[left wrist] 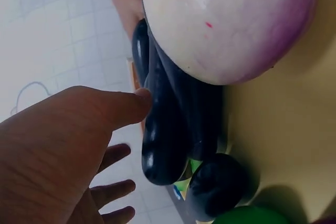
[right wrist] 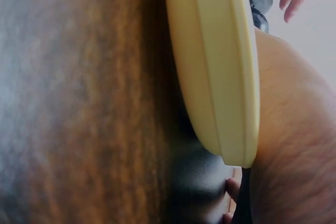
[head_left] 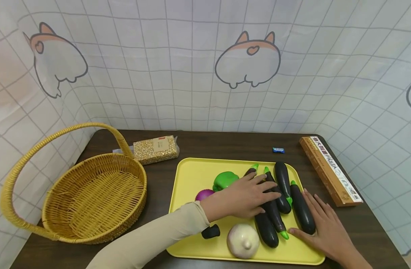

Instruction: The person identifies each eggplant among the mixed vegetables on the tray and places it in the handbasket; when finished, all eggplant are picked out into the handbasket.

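Several dark eggplants lie together on the right side of a yellow tray (head_left: 195, 170). Over this group reaches my left hand (head_left: 245, 196), fingers spread. In the left wrist view its thumb tip overlaps a long eggplant (left wrist: 165, 140), and nothing is gripped. My right hand (head_left: 328, 231) rests at the tray's right edge, beside the outermost eggplant (head_left: 302, 209). Its straight fingers lie along the outer side and its thumb is near the lower end. A white and purple turnip (head_left: 243, 241) sits at the front, below my left hand.
A green bell pepper (head_left: 224, 180), a purple round vegetable (head_left: 204, 194) and a black piece (head_left: 211, 232) share the tray. An empty wicker basket (head_left: 94, 201) stands left, a grain pack (head_left: 156, 149) behind. A pasta box (head_left: 331, 172) and small blue packet (head_left: 278, 150) lie right.
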`<state>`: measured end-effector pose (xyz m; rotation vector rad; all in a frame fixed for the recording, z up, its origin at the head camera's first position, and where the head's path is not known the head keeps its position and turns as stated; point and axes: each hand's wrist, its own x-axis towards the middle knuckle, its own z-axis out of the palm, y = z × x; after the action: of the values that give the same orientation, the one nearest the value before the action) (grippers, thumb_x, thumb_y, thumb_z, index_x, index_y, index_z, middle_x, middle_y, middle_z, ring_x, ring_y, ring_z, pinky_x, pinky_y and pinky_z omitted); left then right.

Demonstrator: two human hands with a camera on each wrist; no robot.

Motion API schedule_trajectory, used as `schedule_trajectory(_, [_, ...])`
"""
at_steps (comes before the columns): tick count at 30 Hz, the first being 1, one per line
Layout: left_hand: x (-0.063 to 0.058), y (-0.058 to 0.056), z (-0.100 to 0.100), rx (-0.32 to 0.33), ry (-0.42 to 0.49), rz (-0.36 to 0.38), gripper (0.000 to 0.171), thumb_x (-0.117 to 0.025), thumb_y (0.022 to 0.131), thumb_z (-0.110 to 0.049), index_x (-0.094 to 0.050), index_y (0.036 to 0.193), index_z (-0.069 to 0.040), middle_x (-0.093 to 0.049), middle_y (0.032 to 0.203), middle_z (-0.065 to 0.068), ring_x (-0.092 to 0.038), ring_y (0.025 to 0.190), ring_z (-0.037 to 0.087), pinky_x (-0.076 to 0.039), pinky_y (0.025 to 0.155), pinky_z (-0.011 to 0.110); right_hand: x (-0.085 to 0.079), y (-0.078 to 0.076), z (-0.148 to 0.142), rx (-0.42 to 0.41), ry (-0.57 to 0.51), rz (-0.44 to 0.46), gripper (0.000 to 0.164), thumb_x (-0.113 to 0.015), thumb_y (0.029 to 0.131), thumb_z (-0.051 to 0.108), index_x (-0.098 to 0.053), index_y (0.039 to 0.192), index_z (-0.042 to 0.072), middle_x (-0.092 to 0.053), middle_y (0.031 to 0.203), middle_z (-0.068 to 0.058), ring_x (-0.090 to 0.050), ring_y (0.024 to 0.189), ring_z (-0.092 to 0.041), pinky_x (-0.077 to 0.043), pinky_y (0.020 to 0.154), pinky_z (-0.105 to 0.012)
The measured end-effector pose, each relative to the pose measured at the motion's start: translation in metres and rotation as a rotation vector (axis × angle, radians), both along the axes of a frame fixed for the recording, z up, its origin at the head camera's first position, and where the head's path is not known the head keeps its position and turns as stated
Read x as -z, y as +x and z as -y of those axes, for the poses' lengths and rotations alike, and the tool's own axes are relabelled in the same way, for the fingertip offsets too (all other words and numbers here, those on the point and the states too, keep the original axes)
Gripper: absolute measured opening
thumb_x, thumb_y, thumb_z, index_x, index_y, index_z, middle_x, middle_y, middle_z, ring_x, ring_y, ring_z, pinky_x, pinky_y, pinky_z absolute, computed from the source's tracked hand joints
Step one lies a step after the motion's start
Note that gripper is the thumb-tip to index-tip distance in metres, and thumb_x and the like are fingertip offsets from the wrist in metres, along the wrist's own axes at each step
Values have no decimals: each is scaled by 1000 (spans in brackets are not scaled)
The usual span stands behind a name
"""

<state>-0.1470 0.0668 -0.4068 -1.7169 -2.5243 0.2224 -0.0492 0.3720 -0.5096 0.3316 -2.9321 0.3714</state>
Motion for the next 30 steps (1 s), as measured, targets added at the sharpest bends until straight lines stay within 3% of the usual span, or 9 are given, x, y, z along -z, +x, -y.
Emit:
schedule_trajectory(4, [4, 2, -7, -13, -35, 4, 53, -58, 108, -47, -50, 159, -33, -46, 160, -4, -39, 149, 24, -30, 121, 46, 0, 0, 1, -6, 5, -11, 121, -81, 82, 66, -15, 171, 18, -19, 174, -8, -27, 151, -47, -13, 120, -67])
schedule_trajectory(8, [12, 4, -9, -29, -43, -36, 53, -63, 106, -47, -53, 156, -34, -51, 149, -2, -50, 135, 19, -39, 114, 36, 0, 0, 2, -8, 6, -2, 121, -80, 83, 66, -14, 172, 19, -19, 174, -9, -26, 152, -46, -9, 122, -64])
schedule_trajectory(15, [24, 4, -6, 16, -1, -83, 40, -67, 104, -47, -64, 137, -26, -56, 135, 0, -57, 116, 18, -48, 97, 28, 2, 0, -1, -9, 5, -14, 120, -80, 83, 65, -14, 172, 19, -18, 174, -8, -24, 153, -44, -5, 123, -61])
schedule_trajectory(23, [25, 6, 0, 37, 0, -45, 32, -65, 106, -38, -59, 133, -22, -61, 124, -8, -58, 103, 13, -48, 86, 25, 2, -3, 1, -16, -2, -15, 120, -81, 83, 64, -14, 172, 19, -18, 175, -7, -25, 152, -46, -8, 121, -65])
schedule_trajectory(30, [24, 4, 5, 41, 47, -52, 31, -66, 106, -38, -58, 131, -21, -61, 124, -8, -58, 103, 14, -47, 88, 25, 3, -2, -1, -15, -13, 8, 119, -82, 84, 61, -12, 172, 20, -16, 175, -7, -20, 155, -43, -6, 119, -70])
